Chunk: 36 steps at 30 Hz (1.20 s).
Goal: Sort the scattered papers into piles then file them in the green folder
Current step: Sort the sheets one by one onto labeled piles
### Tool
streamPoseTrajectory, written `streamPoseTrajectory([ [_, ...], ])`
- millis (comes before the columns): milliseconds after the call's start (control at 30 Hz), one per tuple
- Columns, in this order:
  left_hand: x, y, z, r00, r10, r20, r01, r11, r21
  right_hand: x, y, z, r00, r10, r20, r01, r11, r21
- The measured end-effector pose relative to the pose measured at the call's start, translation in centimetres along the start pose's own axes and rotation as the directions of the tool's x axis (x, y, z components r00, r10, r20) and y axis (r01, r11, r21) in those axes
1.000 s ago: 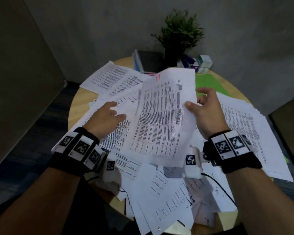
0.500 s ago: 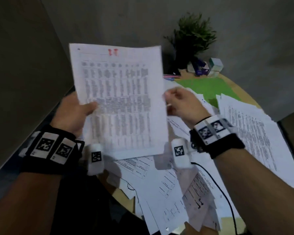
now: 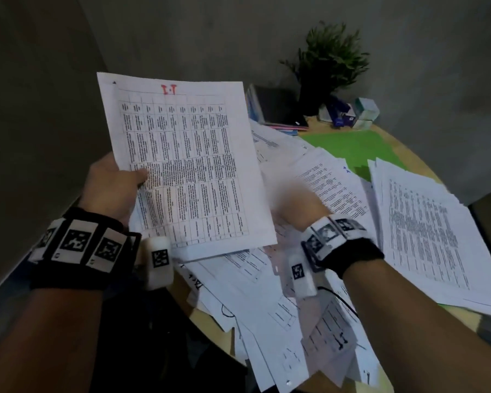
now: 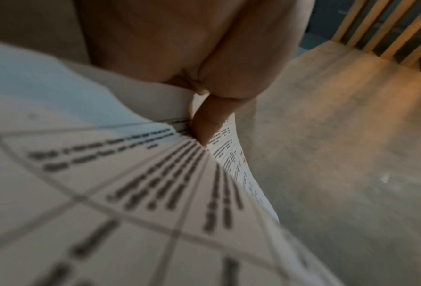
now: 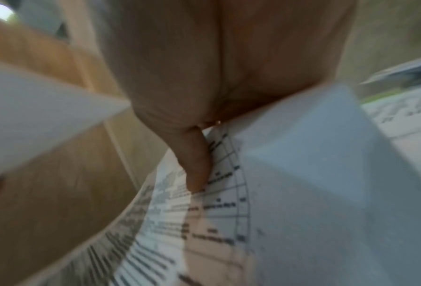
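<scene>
Red-marked sheet (image 3: 182, 163) stayed pinched in my left hand (image 3: 112, 188) after my right hand (image 3: 298, 207) let go and dropped, blurred, gripping a scattered paper (image 5: 224, 203); the green folder (image 3: 352, 148) lay beyond, still unfilled.

I stood at a round wooden worktop (image 3: 403, 150) in dim light. A grey wall (image 3: 267, 32) rose behind its far edge, where a potted plant (image 3: 328, 61) stood. A darker panel (image 3: 31, 114) closed off my left side.
</scene>
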<state>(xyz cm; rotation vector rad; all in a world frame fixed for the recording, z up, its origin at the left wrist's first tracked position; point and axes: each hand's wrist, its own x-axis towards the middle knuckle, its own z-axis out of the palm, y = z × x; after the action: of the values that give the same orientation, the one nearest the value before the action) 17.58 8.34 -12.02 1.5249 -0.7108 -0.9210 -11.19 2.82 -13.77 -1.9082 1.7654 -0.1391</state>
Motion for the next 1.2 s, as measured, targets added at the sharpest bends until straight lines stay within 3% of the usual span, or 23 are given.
streamPoseTrajectory([
  [33, 0.0, 0.0, 0.1, 1.000, 0.002, 0.011, -0.002, 1.000, -0.015, -0.1, 0.5, -0.8, 1.000, 0.008, -0.019, -0.004, 0.981, 0.193],
  [100, 0.1, -0.1, 0.6, 0.999, -0.001, 0.038, 0.002, 0.999, -0.039, -0.7, 1.1, -2.1, 0.999, 0.030, -0.036, -0.002, 0.800, 0.600],
  [167, 0.2, -0.2, 1.2, 0.997, -0.024, 0.070, 0.030, 0.997, -0.078, -1.3, 1.1, -2.8, 0.995, 0.009, -0.098, 0.072, 0.611, 0.788],
  [300, 0.0, -0.4, 2.8, 0.985, -0.076, 0.153, 0.098, 0.985, -0.139, -2.9, -0.2, -4.1, 0.987, -0.075, -0.143, 0.159, 0.317, 0.935],
  [400, -0.3, -0.5, 4.0, 0.963, -0.091, 0.255, 0.139, 0.974, -0.176, -4.2, -1.3, -4.3, 0.994, -0.073, -0.079, 0.094, 0.234, 0.968],
  [500, -1.0, -0.2, 5.1, 0.937, -0.096, 0.335, 0.158, 0.974, -0.161, -5.3, -1.7, -5.0, 0.987, -0.156, 0.029, -0.020, 0.060, 0.998],
  [533, -1.1, -0.3, 5.3, 0.937, -0.083, 0.340, 0.141, 0.978, -0.151, -5.3, -1.7, -5.1, 0.985, -0.170, 0.034, -0.024, 0.062, 0.998],
  [567, -1.2, -0.3, 5.4, 0.946, -0.070, 0.317, 0.119, 0.983, -0.137, -5.4, -1.6, -5.0, 0.987, -0.156, 0.033, -0.013, 0.127, 0.992],
  [667, -1.2, -0.2, 5.1, 0.984, 0.013, 0.175, -0.001, 0.997, -0.072, -4.9, -1.1, -4.1, 0.998, -0.063, 0.020, 0.011, 0.463, 0.886],
  [767, -1.5, 0.3, 4.4, 0.991, 0.130, 0.039, -0.133, 0.987, 0.093, -3.5, 1.0, -3.7, 0.997, 0.071, 0.003, -0.048, 0.641, 0.766],
  [833, -1.5, 0.3, 3.7, 0.985, 0.169, 0.025, -0.170, 0.973, 0.153, -2.7, 2.4, -3.7, 0.996, 0.084, -0.023, -0.067, 0.905, 0.420],
  [867, -1.3, 0.2, 3.4, 0.985, 0.172, 0.026, -0.174, 0.971, 0.162, -2.4, 2.8, -3.5, 0.995, 0.097, 0.004, -0.097, 0.977, 0.188],
  [933, -1.0, 0.0, 2.9, 0.987, 0.159, 0.025, -0.161, 0.972, 0.172, -2.3, 3.1, -2.3, 0.983, 0.175, 0.063, -0.166, 0.977, -0.130],
  [1000, -0.9, -0.1, 2.8, 0.988, 0.151, 0.022, -0.153, 0.971, 0.185, -2.3, 2.9, -0.8, 0.978, 0.202, 0.053, -0.179, 0.942, -0.285],
  [1067, -0.8, -0.2, 2.6, 0.989, 0.144, 0.027, -0.147, 0.973, 0.176, -2.0, 2.8, 0.0, 0.983, 0.183, 0.021, -0.166, 0.928, -0.335],
  [1200, -0.6, -0.3, 2.4, 0.993, 0.111, 0.051, -0.117, 0.981, 0.154, -1.8, 3.0, 0.3, 0.983, 0.181, 0.039, -0.169, 0.961, -0.219],
])
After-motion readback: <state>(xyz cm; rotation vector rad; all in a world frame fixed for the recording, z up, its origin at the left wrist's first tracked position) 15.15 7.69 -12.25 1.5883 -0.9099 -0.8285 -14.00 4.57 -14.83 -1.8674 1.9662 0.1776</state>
